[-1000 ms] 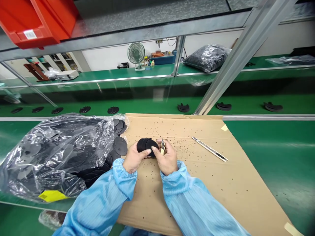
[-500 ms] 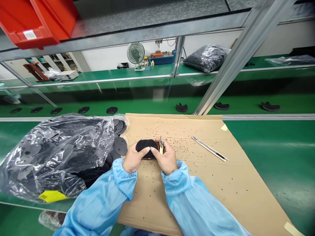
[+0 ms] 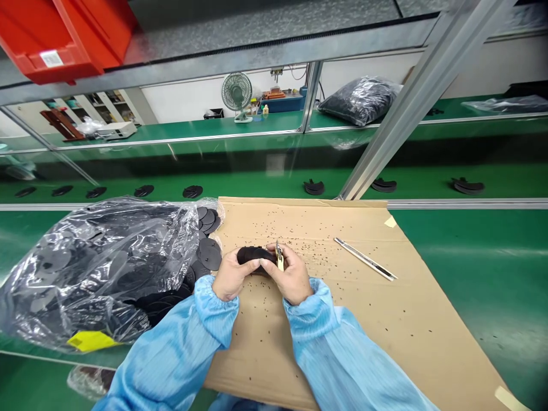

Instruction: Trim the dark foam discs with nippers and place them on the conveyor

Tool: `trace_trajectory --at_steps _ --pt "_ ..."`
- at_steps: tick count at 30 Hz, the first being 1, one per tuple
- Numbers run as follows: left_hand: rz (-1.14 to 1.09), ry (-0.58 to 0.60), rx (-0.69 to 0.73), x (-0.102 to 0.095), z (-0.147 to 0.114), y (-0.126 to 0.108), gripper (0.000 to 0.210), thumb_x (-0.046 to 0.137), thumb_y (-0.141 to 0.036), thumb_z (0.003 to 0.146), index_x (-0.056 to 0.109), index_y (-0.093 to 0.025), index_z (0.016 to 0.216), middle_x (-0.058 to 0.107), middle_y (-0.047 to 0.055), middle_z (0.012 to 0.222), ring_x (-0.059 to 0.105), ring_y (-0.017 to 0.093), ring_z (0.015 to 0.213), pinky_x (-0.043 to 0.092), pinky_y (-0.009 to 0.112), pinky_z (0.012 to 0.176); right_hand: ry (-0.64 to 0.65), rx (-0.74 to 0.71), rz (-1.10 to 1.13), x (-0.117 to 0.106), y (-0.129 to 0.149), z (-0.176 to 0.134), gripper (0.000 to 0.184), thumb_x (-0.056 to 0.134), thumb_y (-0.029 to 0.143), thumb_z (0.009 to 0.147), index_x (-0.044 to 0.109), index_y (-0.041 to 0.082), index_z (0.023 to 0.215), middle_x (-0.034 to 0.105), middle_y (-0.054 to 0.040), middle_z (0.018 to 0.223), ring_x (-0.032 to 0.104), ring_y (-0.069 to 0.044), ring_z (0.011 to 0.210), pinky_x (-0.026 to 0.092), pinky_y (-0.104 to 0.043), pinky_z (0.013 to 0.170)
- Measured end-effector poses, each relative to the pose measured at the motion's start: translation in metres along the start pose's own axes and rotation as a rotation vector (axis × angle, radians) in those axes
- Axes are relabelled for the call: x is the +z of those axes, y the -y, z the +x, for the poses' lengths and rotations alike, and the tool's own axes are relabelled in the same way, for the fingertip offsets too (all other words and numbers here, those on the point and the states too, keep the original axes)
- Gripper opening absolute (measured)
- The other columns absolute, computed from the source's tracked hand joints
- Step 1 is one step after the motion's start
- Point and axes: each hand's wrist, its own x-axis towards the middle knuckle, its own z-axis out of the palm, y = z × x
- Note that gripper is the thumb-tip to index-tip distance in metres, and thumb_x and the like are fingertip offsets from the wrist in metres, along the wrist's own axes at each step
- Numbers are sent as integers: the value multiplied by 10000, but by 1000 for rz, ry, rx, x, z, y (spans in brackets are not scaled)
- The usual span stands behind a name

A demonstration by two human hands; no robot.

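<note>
Both my hands hold a stack of thin black discs over the cardboard sheet. My left hand grips its left side, thumb on the near face. From the right, my right hand pinches the stack with its thumb close to the left one. Tucked in that same hand is a small tool with a metal tip and pale yellow handle, perhaps nippers; its exact kind is partly hidden. Left of my hands, more black discs spill from a clear plastic bag.
Tiny dark bits dot the cardboard, and a slim pen-like tool lies on its right. Beyond runs a green belt carrying small groups of black discs. A metal post slants down at right; a red bin sits upper left.
The stack between my hands has tipped, so its face shows less and its edge more. The disc groups on the far belt have shifted slightly left.
</note>
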Motion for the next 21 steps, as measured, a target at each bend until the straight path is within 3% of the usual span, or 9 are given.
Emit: trace_trajectory --at_steps 10,13,17,21 --pt "-62 -47 41 5 -1 -1 334 827 -230 595 626 -122 840 684 60 840 631 184 807 490 344 809 -79 126 129 6 5 0 315 761 346 640 606 192 868 650 -19 744 627 -181 666 548 -309 624" --pt "-147 -11 -49 2 1 -1 338 812 -248 629 617 -131 880 672 60 879 630 187 843 500 323 779 -54 114 118 7 5 -1 317 735 361 681 608 188 915 668 -43 820 642 -199 735 551 -332 675" --pt "-265 -20 -237 -6 6 -2 347 774 -274 686 601 -168 968 637 39 877 605 133 728 475 218 565 55 -20 130 9 9 -5 274 627 346 800 596 194 1027 680 -55 898 655 -204 818 544 -349 755" --pt "-322 -4 -332 -9 7 -3 343 780 -260 674 615 -159 957 593 14 781 525 77 574 391 165 436 21 -134 -67 9 13 -8 162 581 289 832 598 210 972 677 -53 910 645 -201 824 529 -355 778"
